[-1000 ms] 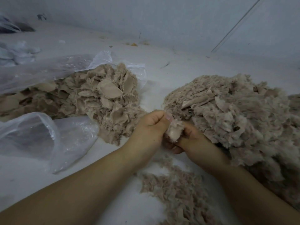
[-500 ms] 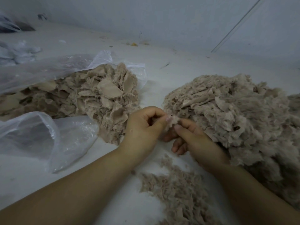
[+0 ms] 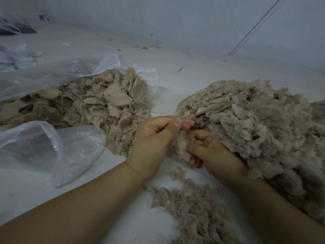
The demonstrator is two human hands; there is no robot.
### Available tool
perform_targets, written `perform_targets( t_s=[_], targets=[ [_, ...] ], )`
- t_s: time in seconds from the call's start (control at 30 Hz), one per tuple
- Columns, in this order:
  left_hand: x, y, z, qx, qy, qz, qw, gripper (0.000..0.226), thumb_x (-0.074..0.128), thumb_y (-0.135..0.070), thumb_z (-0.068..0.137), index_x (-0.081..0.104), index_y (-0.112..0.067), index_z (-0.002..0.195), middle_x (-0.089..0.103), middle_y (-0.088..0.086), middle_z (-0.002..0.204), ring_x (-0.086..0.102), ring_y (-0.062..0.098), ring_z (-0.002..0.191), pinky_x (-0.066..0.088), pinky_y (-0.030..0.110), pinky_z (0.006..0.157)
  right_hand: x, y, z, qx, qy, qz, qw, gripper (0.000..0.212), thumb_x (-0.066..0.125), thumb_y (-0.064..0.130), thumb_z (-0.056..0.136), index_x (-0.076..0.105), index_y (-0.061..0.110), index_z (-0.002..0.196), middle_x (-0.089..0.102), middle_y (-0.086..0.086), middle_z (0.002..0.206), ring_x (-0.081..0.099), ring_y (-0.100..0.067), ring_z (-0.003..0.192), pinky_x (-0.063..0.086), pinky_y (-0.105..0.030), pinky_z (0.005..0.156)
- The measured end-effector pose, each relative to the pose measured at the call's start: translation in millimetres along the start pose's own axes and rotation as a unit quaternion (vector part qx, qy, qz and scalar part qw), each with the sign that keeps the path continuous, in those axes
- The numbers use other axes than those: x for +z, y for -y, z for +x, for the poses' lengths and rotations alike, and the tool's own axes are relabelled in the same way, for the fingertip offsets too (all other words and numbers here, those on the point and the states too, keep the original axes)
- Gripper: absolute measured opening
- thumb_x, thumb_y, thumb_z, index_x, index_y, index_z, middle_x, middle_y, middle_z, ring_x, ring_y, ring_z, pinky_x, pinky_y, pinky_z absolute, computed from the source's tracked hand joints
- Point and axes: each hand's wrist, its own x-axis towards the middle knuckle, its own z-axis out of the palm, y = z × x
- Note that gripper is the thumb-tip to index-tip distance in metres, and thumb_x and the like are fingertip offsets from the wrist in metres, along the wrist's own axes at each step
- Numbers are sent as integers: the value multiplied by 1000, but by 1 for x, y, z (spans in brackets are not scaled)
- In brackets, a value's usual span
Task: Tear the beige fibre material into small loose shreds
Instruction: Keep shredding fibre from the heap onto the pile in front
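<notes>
No readable text, label or number shows anywhere.

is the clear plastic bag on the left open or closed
Open: the clear plastic bag gapes at its mouth, and beige fibre pieces spill out onto the white surface.

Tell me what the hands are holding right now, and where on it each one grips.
A fluffy tuft of beige fibre: the left hand pinches its upper edge, the right hand grips its right side.

A tuft of beige fibre (image 3: 182, 147) is pinched between the left hand (image 3: 153, 138) and right hand (image 3: 209, 152). A clear plastic bag (image 3: 52, 148) of flat pieces (image 3: 98, 104) lies towards the worktop's (image 3: 184, 74) left edge, a shredded heap (image 3: 255, 127) towards its right, loose shreds (image 3: 190, 208) near its front edge.
</notes>
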Motion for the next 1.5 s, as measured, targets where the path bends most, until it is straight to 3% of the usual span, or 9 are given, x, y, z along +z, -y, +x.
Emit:
perform_targets(
  t_s=[0.23,0.5,0.7,0.87,1.0,1.1,1.23,1.33,1.5],
  targets=[
    [-8,7,4,-44,-90,141,985,15,75,-12,82,65,-9,92,61,5,77,56,14,70,49,29,65,-2,-3,2,-13,-22,36,999,22,69,28,72,58,14,85,62,1,54,58,-8,45,43,-17,41],
    [-11,7,6,-7,-66,231,971,5,72,-5,85,74,-9,82,67,7,88,64,19,80,51,32,71,-3,-5,0,-24,-23,52,998,15,67,4,83,56,14,84,63,-1,59,60,-9,48,45,-17,43],
    [-8,0,6,28,-24,109,993,14,65,-3,80,74,-14,82,72,2,86,67,18,86,53,28,80,1,4,-3,-3,-17,61,998,29,51,40,87,69,18,95,69,-7,69,61,-15,52,45,-20,43],
    [-4,-4,6,-16,0,-40,999,15,62,-3,77,74,-10,74,68,12,76,62,27,78,51,35,76,1,-1,1,10,-27,32,999,9,51,15,98,57,21,103,65,3,61,61,-13,49,48,-21,44],
    [0,-10,8,-77,15,-192,978,20,51,-3,79,65,6,67,61,19,68,60,27,71,53,31,71,2,-1,-1,-19,10,0,1000,31,55,3,94,52,11,124,64,6,72,55,-6,48,45,-18,45],
    [-1,-10,10,-109,12,-208,972,19,52,-6,78,61,8,68,59,19,69,59,31,75,53,34,72,1,0,-1,-27,29,47,998,29,61,5,87,56,-2,114,60,-9,87,57,-3,59,46,-15,53],
    [-5,-7,11,-112,-30,-134,984,11,59,-6,78,63,2,74,62,17,72,59,31,77,52,39,74,1,2,-3,-21,42,69,997,16,67,17,72,61,6,82,67,-7,74,62,-18,67,54,-25,63],
    [-10,-3,11,-66,-69,51,994,10,73,-7,76,69,-14,81,66,9,80,61,20,73,52,30,66,0,0,-2,-20,15,79,997,22,71,15,67,57,9,83,64,-9,76,60,-18,67,52,-24,59],
    [-7,5,8,-134,24,203,970,29,83,-22,75,71,-17,101,67,14,88,58,19,64,49,31,55,0,-1,-2,-23,28,76,996,34,71,9,67,55,3,97,64,-24,101,65,-29,93,56,-37,84]
  ],
)
